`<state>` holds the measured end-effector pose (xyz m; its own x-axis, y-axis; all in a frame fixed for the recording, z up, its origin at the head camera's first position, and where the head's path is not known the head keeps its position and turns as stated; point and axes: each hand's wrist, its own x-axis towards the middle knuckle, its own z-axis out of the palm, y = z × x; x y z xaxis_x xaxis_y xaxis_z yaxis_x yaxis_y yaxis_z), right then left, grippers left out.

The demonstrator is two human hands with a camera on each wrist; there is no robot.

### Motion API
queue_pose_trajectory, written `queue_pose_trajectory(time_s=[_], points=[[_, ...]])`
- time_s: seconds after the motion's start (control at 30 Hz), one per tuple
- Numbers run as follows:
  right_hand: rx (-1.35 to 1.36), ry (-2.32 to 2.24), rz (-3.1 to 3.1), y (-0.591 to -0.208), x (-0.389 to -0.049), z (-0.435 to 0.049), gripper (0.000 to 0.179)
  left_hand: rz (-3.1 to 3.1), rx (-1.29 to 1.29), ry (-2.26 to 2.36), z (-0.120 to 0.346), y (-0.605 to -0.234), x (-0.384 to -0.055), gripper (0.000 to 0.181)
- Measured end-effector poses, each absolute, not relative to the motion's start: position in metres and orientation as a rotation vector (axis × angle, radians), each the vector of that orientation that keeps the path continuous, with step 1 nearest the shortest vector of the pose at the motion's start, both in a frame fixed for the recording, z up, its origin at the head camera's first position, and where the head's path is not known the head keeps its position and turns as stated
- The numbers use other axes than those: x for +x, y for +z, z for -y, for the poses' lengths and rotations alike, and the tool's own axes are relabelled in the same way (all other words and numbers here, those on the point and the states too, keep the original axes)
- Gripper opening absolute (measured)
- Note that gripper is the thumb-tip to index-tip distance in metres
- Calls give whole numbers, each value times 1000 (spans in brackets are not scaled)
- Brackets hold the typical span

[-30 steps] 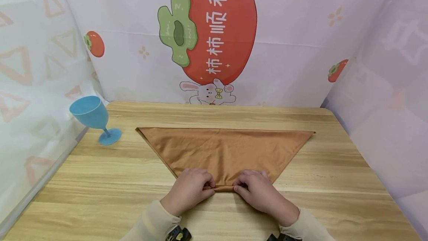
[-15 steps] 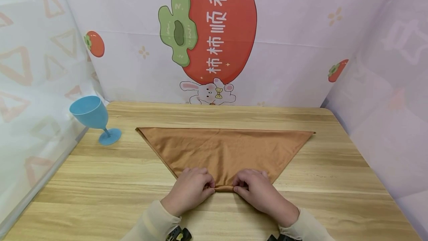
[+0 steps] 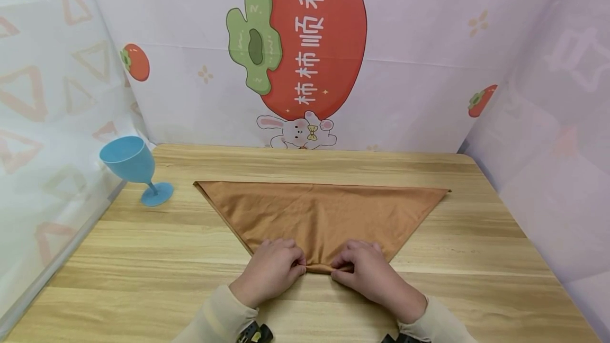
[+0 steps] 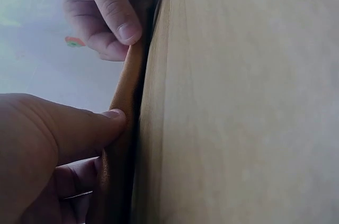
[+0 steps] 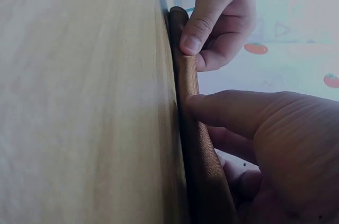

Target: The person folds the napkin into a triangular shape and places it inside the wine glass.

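Right hand (image 3: pixel 371 273) has shifted its thumb slightly on the cloth's rolled edge; little else has moved

Orange-brown cloth (image 3: pixel 314 216) lies on a wood-grain table (image 3: pixel 476 285) directly before the person, its long edge on the far side, its short, rolled edge nearest. The fingers of the left hand (image 3: pixel 270 270) and right hand pinch that roll: thumbs on the near side, other fingers behind it, a short stretch bare between them. Gripping either side of the middle probably keeps the roll even and tight; one hand alone might let it skew. A blue goblet (image 3: pixel 128 162) stands upright at the table's far left, well apart from the cloth, perhaps to leave both hands room.
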<state>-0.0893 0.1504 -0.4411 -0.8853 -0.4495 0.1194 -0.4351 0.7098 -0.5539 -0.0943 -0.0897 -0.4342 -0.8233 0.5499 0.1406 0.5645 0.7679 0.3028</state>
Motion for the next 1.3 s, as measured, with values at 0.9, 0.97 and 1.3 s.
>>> queue_pose_trajectory(time_s=[0.9,0.97,1.3], points=[[-856,-813,-2910,-440,-88,-152,6,2942,-926,-407,88,-436,-93,20],[-854,-815,-2911,-440,-88,-151,7,2935,-925,-419,88,-436,-93,19],[-824,-820,-2896,-439,-88,-151,7,2946,-913,-558,88,-440,-95,15]])
